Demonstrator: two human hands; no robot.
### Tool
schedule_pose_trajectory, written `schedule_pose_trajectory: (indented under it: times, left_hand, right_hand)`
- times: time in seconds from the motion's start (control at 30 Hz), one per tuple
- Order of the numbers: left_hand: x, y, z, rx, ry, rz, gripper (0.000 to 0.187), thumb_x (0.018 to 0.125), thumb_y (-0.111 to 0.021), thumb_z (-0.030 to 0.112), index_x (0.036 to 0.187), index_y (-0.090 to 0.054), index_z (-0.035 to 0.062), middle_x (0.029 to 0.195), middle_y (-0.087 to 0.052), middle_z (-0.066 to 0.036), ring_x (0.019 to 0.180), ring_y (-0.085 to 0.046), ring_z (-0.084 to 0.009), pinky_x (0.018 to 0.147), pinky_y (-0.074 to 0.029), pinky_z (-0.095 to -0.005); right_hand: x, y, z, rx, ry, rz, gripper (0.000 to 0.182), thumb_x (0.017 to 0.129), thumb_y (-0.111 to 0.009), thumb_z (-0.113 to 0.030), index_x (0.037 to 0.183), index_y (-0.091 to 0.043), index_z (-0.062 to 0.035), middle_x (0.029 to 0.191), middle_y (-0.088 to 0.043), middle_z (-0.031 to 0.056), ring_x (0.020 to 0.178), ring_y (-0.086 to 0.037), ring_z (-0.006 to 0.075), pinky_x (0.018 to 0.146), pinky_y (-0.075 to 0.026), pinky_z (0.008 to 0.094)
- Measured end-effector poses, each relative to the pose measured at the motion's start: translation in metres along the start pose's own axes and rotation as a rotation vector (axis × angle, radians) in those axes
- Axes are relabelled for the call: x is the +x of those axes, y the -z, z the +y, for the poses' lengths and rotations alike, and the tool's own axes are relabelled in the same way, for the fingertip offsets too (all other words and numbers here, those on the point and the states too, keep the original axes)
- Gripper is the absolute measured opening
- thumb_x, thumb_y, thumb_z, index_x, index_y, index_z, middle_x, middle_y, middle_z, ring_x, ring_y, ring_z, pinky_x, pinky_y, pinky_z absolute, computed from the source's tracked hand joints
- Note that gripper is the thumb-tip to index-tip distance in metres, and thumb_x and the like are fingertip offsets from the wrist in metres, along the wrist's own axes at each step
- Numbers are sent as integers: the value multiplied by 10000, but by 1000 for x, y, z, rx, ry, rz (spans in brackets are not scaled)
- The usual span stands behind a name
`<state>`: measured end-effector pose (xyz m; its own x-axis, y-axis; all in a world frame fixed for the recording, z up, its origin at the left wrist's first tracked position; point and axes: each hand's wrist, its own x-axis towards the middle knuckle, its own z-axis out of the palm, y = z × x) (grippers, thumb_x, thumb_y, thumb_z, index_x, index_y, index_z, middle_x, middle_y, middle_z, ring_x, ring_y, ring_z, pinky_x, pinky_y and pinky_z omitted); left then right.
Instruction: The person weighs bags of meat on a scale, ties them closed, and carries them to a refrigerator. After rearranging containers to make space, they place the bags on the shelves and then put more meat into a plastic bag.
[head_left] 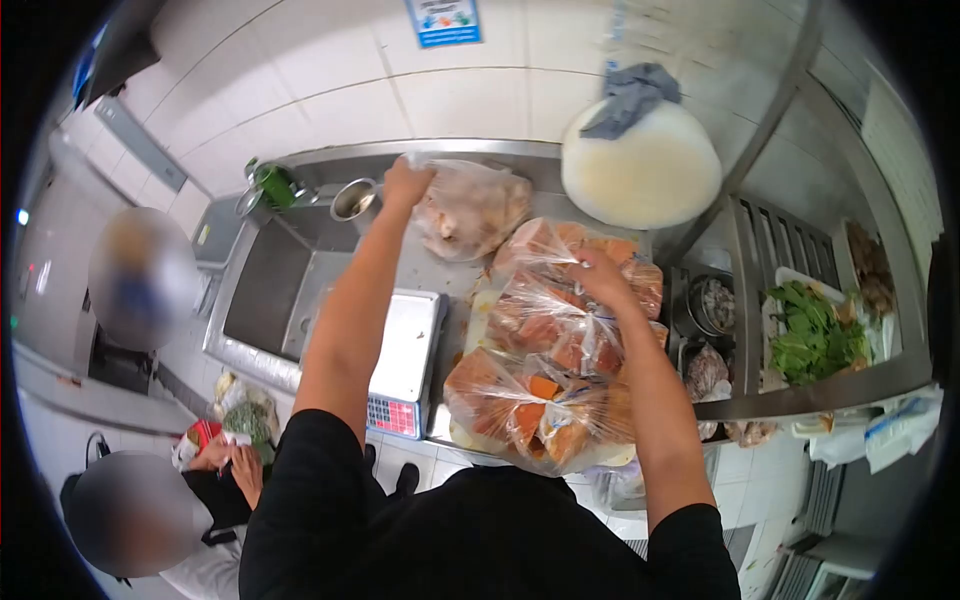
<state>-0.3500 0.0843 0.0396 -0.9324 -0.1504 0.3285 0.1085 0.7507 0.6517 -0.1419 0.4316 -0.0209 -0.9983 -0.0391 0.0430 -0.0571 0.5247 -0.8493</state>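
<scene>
At the back of the steel counter, my left hand (pixel 408 182) is closed on the gathered top of a clear bag of pale pinkish food (pixel 472 212). My right hand (pixel 600 275) has its fingers closed on the plastic of a clear bag of orange chunks (pixel 560 250). Two more bags of orange chunks, a middle one (pixel 545 315) and a front one (pixel 535 405), lie nearer to me, pressed against each other. A digital scale (pixel 405 345) stands to their left with nothing on its plate.
The sink (pixel 265 280) is at the left, with a metal cup (pixel 355 200) beside it. A round white board (pixel 640 165) with a grey cloth leans on the wall. Leafy greens (pixel 815 335) fill the right shelf. One person (pixel 130 515) sits low at left; another stands farther off.
</scene>
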Motion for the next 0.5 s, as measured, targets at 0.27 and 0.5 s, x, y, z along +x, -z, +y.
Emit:
schedule_pose_trajectory:
  times: [0.27,0.5]
  left_hand:
    - [-317,91,-4,-634,251,-169,257,936,-567,217,908,-672,-16,650,-597,-7,593,-509,-59,561,-421,-231]
    - [-495,118,-121,-269,551,-406,319,882,-587,328,994,-696,51,792,-679,-104,729,-640,-202,685,-496,-331]
  right_hand:
    - [1,9,-17,7,-64,-96,257,843,-619,-202,990,-662,4,849,-638,62,804,-571,155,748,-449,303]
    - [9,8,-10,-27,-81,-148,228,824,-612,-193,940,-641,1,824,-612,43,752,-530,143,697,-427,291]
